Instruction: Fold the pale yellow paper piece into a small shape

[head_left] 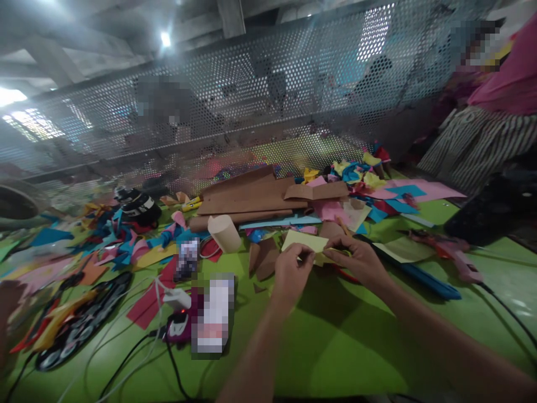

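A small piece of pale yellow paper [302, 240] is held up over the green table between my two hands. My left hand [293, 268] pinches its near edge from the left, fingers curled. On the right, my right hand [356, 257] grips the paper's other end between thumb and fingers. Brown paper pieces [265, 258] lie on the table just left of my left hand. Under my right hand a red curved thing, partly hidden, shows beside a long dark blue object [423, 277].
A pink glue gun [455, 257] with a cord lies at right. White and black cables run around a power strip [180, 327] at left, near a blurred phone-like object. Brown sheets [251, 196], a cream roll [225, 234] and coloured scraps fill the back. A person in pink [509, 78] stands far right.
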Demonstrator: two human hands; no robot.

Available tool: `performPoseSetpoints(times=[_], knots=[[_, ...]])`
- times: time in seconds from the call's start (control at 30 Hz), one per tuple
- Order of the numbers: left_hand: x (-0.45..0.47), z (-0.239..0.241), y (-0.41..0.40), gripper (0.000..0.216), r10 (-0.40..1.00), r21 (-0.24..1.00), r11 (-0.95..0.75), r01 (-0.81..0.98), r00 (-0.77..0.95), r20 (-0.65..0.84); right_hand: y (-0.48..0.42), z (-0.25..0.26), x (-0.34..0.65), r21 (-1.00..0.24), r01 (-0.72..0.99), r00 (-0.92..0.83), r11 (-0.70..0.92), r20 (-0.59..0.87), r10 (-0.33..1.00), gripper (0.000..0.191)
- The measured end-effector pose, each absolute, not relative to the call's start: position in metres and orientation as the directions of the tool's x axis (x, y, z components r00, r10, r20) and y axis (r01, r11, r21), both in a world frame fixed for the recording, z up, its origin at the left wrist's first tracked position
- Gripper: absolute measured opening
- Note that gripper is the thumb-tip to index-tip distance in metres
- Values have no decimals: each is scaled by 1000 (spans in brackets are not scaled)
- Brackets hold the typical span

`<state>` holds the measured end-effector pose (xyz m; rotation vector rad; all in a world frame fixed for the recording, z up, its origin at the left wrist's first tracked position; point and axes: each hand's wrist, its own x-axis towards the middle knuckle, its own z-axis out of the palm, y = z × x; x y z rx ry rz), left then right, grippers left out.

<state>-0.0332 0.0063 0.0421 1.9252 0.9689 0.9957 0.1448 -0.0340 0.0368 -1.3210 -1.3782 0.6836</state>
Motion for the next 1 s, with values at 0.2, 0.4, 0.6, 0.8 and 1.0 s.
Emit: performPoseSetpoints(times=[0.2,0.4,0.6,0.8,1.0], knots=[[-33,42,6,8,832,847,-463,261,457,314,-34,36,141,-906,341,151,249,314,937,36],[-31,41,6,7,844,843,-465,271,424,329,-34,37,141,-908,334,182,252,325,928,27],[-32,37,7,7,833,842,-467,269,453,317,-34,36,143,-902,336,162,269,337,927,30],[-30,34,8,9,875,921,-339,192,425,233,-34,34,143,-925,304,159,230,287,945,39],[-29,36,8,12,905,961,-234,145,395,160,-34,35,144,-937,278,145,211,258,955,39]])
